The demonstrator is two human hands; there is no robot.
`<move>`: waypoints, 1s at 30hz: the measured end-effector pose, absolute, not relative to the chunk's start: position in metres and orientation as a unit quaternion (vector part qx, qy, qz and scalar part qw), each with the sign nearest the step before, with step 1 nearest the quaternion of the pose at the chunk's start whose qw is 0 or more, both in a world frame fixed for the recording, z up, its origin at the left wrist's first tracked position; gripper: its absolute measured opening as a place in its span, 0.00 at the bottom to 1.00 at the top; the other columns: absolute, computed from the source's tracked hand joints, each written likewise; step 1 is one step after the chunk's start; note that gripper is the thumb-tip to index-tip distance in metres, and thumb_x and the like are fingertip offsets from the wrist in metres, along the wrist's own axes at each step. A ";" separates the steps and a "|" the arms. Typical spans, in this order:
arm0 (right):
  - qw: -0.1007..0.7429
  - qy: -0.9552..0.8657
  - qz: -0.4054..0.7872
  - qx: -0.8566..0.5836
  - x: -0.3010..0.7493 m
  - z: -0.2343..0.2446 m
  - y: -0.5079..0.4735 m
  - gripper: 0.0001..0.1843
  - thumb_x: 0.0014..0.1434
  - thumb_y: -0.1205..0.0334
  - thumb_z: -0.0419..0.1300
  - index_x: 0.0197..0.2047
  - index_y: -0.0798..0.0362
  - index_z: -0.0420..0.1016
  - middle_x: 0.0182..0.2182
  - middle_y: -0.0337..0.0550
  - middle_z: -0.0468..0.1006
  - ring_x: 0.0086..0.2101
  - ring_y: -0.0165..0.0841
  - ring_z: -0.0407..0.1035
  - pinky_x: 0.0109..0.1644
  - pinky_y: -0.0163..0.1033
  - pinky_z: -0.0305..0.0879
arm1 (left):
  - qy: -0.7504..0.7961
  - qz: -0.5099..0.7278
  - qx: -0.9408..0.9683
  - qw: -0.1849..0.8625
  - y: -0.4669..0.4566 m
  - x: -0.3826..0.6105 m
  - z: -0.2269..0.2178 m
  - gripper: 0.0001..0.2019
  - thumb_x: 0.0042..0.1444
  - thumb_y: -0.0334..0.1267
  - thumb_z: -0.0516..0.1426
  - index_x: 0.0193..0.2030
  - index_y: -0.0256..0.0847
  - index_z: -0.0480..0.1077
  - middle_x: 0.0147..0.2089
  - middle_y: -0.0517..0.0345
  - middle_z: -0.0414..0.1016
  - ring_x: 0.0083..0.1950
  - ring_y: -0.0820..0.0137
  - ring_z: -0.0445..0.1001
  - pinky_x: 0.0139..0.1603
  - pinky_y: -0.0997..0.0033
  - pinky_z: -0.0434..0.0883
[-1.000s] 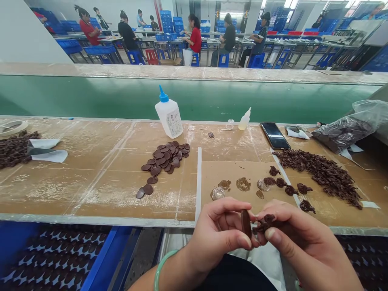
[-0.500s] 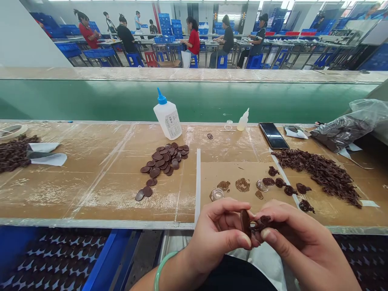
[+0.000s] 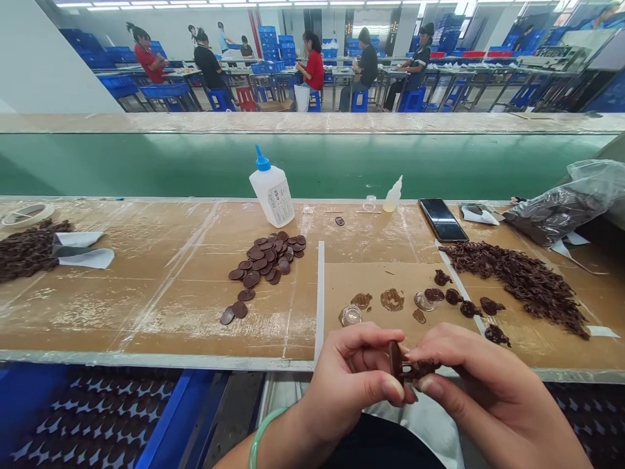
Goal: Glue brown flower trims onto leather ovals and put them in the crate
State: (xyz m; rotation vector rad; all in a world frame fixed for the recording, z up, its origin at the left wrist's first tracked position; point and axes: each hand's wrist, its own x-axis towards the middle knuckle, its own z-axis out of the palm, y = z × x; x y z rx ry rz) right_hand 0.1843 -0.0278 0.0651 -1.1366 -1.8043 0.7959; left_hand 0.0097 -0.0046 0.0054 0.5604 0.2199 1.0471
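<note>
Between thumb and fingers, my left hand [image 3: 356, 371] holds a dark brown oval disc [image 3: 395, 359] on edge. My right hand [image 3: 469, 378] pinches a small twisted dark brown piece [image 3: 422, 369] against the disc's inner face. Part of both pieces is hidden by my fingers. Beyond my hands lie several discs with twisted pieces on them [image 3: 469, 309], beside clear round dishes [image 3: 350, 316] and brown smears [image 3: 392, 299]. A pile of plain brown discs [image 3: 266, 257] sits to the left. A heap of loose twisted pieces [image 3: 517, 280] spreads at the right.
A white bottle with a blue nozzle [image 3: 273, 195], a small dropper bottle [image 3: 392, 195] and a phone [image 3: 443, 219] stand or lie along the back. A plastic bag [image 3: 561, 202] is at far right. Blue trays of brown pieces [image 3: 166, 417] sit below the table's front edge.
The twisted piece in my right hand has turned slightly and sits lower, still against the disc. My left hand keeps its hold. The whole view has shifted a little.
</note>
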 end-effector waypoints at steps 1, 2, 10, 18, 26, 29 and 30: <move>0.418 -0.726 0.311 -0.450 0.184 0.066 -0.026 0.05 0.65 0.59 0.65 0.44 0.40 0.80 0.36 0.37 0.85 0.36 0.35 0.80 0.37 0.33 0.76 | 0.106 0.492 0.263 0.823 -0.004 0.010 0.005 0.19 0.48 0.30 0.75 0.48 0.44 0.83 0.32 0.58 0.85 0.29 0.74 0.83 0.32 0.85 0.78; 0.418 -0.732 0.303 -0.445 0.184 0.068 -0.025 0.04 0.65 0.60 0.65 0.43 0.41 0.80 0.35 0.37 0.85 0.36 0.34 0.80 0.36 0.32 0.76 | 0.106 0.492 0.263 0.823 -0.004 0.010 0.004 0.20 0.48 0.31 0.75 0.48 0.44 0.83 0.32 0.58 0.85 0.29 0.74 0.83 0.32 0.85 0.78; 0.416 -0.763 0.271 -0.414 0.181 0.078 -0.018 0.07 0.63 0.69 0.65 0.38 0.45 0.76 0.30 0.31 0.80 0.34 0.27 0.80 0.37 0.24 0.74 | 0.113 0.499 0.269 0.816 -0.006 0.011 -0.001 0.19 0.49 0.29 0.74 0.49 0.45 0.83 0.32 0.57 0.85 0.28 0.75 0.82 0.32 0.85 0.77; 0.392 -0.777 0.309 -0.384 0.180 0.078 -0.019 0.09 0.64 0.75 0.62 0.40 0.51 0.78 0.28 0.34 0.76 0.29 0.24 0.72 0.34 0.25 0.67 | 0.158 0.509 0.279 0.799 -0.004 0.003 0.006 0.20 0.43 0.33 0.77 0.45 0.44 0.84 0.36 0.59 0.83 0.29 0.75 0.81 0.30 0.84 0.78; 0.390 -0.758 0.368 -0.372 0.181 0.078 -0.016 0.09 0.65 0.77 0.60 0.38 0.54 0.78 0.30 0.36 0.74 0.32 0.24 0.70 0.36 0.27 0.63 | 0.239 0.502 0.316 0.769 -0.003 -0.001 0.013 0.20 0.38 0.37 0.78 0.41 0.46 0.84 0.34 0.57 0.81 0.31 0.72 0.81 0.29 0.84 0.77; 0.386 -0.755 0.377 -0.372 0.182 0.078 -0.016 0.10 0.65 0.77 0.60 0.36 0.54 0.78 0.30 0.36 0.74 0.32 0.24 0.69 0.36 0.28 0.63 | 0.248 0.507 0.319 0.761 -0.003 0.000 0.012 0.21 0.37 0.37 0.79 0.41 0.45 0.84 0.34 0.58 0.80 0.31 0.72 0.80 0.26 0.86 0.75; 0.384 -0.754 0.382 -0.372 0.183 0.078 -0.016 0.11 0.65 0.77 0.60 0.36 0.54 0.78 0.30 0.37 0.75 0.32 0.25 0.70 0.36 0.28 0.63 | 0.245 0.507 0.319 0.762 -0.003 0.001 0.013 0.21 0.38 0.37 0.78 0.42 0.45 0.84 0.34 0.58 0.80 0.30 0.73 0.80 0.25 0.86 0.74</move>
